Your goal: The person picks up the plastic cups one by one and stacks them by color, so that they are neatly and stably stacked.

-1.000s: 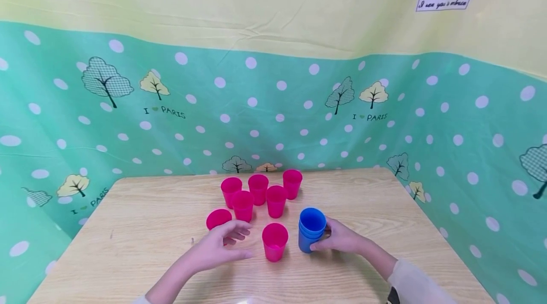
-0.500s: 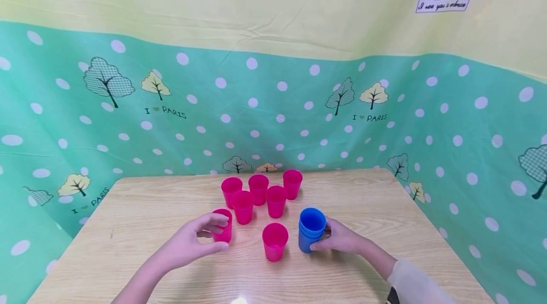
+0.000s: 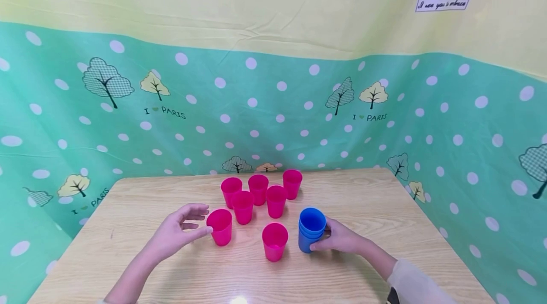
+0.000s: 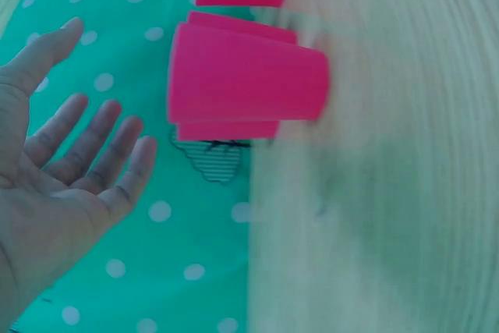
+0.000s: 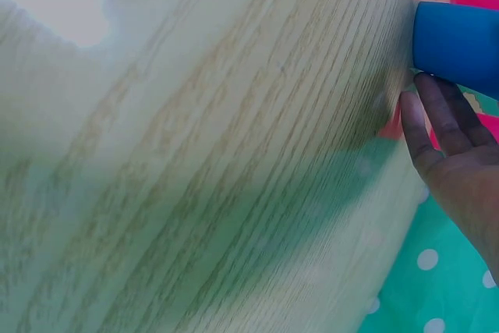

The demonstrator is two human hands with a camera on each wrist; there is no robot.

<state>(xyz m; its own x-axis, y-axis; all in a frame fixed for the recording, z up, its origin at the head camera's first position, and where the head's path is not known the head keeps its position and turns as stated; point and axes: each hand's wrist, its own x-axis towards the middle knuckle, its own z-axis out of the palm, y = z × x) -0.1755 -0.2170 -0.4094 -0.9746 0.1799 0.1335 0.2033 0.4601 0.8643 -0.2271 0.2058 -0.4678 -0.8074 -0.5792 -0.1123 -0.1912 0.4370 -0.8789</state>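
In the head view my left hand (image 3: pixel 177 232) is just left of a pink cup (image 3: pixel 220 228). Its fingers are spread and loosely bent, and it holds nothing. The left wrist view also has this hand (image 4: pixel 74 146) apart from the nearest pink cup (image 4: pixel 249 76). My right hand (image 3: pixel 339 237) grips a stack of nested blue cups (image 3: pixel 311 230) standing upright on the table, thumb at the front and fingers behind. Fingers (image 5: pixel 440 118) lie along the lower blue cup (image 5: pixel 460 44) in the right wrist view. Between the hands stands another upright pink cup (image 3: pixel 275 243).
Behind them several more pink cups stand upright in a loose cluster, among them a front one (image 3: pixel 242 208) and one at the back right (image 3: pixel 292 184). A wooden table (image 3: pixel 141 209) carries everything. A green dotted cloth (image 3: pixel 273 118) hangs around its back and sides.
My left hand reached to the left pink cup, which shifted slightly, then drew away to the left and came off it. The right hand and the blue stack stay put.
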